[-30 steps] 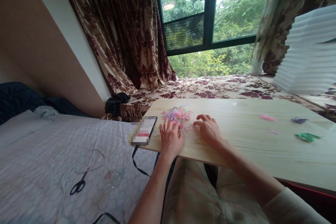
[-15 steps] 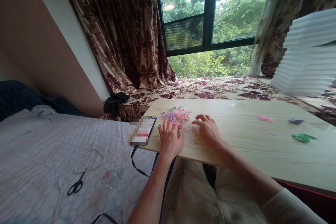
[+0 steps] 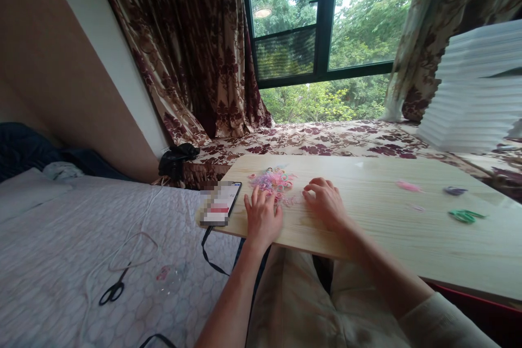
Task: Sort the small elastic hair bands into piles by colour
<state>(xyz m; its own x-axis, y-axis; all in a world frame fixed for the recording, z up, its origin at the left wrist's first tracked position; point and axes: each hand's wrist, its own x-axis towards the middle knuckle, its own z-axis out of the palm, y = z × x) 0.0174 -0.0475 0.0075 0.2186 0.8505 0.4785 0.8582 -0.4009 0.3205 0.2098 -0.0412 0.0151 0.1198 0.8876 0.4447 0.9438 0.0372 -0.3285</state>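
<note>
A loose pile of small, thin elastic bands (image 3: 274, 178), mostly pink and lilac with a few in other colours, lies on the pale wooden board (image 3: 367, 228). My left hand (image 3: 263, 218) rests palm down at the near edge of this pile, fingers spread and fingertips among the bands. To the right of the pile is my right hand (image 3: 325, 202), low over the board. Its fingers are curled, with thumb and index finger close together; whether anything is between them is too small to make out.
Separate small groups lie at the board's right: pink bands (image 3: 409, 186), dark purple bands (image 3: 454, 191) and green bands (image 3: 467, 216). A phone (image 3: 222, 204) is on the left corner. Scissors (image 3: 114, 291) and a white cable lie on the bed (image 3: 53, 261).
My right hand has drawn slightly away from the pile, and its index finger and thumb have come closer together. My left hand has stayed nearly in place at the pile.
</note>
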